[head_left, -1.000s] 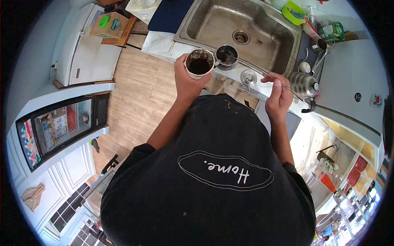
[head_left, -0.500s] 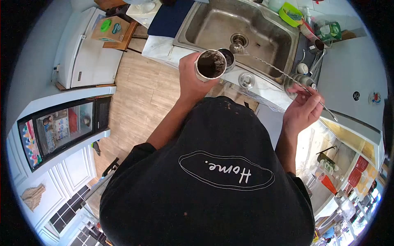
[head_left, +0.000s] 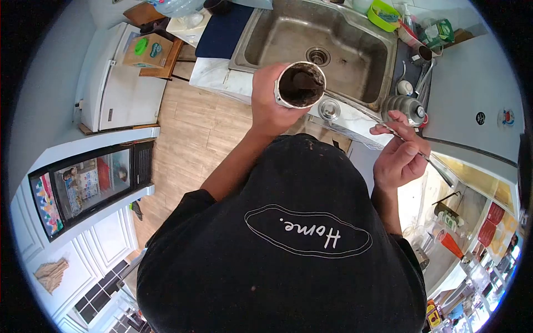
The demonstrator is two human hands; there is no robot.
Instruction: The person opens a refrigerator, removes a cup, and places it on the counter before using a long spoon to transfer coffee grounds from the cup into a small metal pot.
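Note:
My left hand point(head_left: 270, 100) is wrapped round a pale cylindrical container point(head_left: 283, 99), its open mouth facing up at me. Dark brown residue coats the inside wall and rim. Between the fingers of my right hand point(head_left: 401, 152) is a long thin metal bar spoon point(head_left: 436, 164). Its shaft slants leftward to the container's mouth, and the spoon end appears to be inside, hard to make out against the dark contents. Beneath the container lies the front edge of the steel sink point(head_left: 244, 61).
A round metal-and-clear lid-like piece point(head_left: 329, 110) sits on the marble counter point(head_left: 214, 75). Right of the sink are a metal pot point(head_left: 408, 108), a small white cup point(head_left: 405, 87) and a green basket point(head_left: 383, 16). A dark blue mat point(head_left: 225, 30) lies left of it.
The container has moved slightly right, covering the dark round vessel seen behind it before. The spoon end has come from above the drain to the container's mouth. My right hand has shifted left and down.

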